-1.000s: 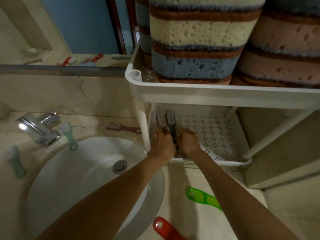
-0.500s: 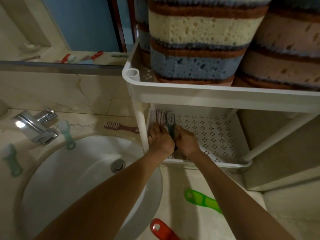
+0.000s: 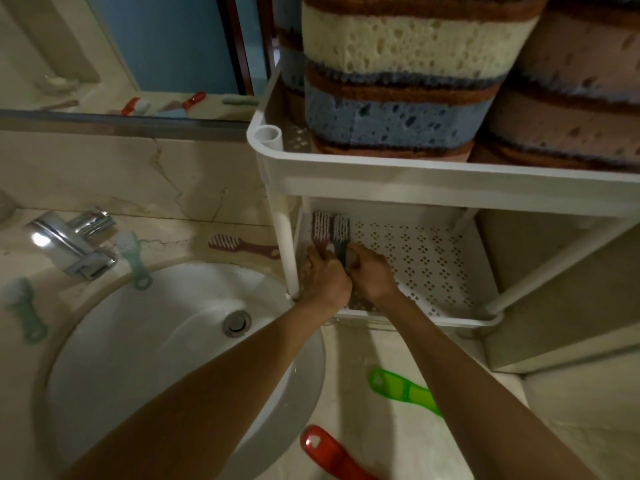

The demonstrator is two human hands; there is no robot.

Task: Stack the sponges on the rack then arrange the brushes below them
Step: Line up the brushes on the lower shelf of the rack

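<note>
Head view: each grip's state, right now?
Left grip: holding the maroon brush on the lower shelf.
Right grip: holding the dark brush beside it.

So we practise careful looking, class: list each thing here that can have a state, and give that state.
Sponges: stacked on the top shelf.
Maroon brush: on the lower shelf, left hand gripping it.
Dark brush: beside it, right hand gripping it.
Second maroon brush: lying on the counter.
Pale green brush: on the counter by the tap.
Other pale brush: counter, far left.
Lime brush: on the counter.
Red brush: on the counter.
Tap: not running.
</note>
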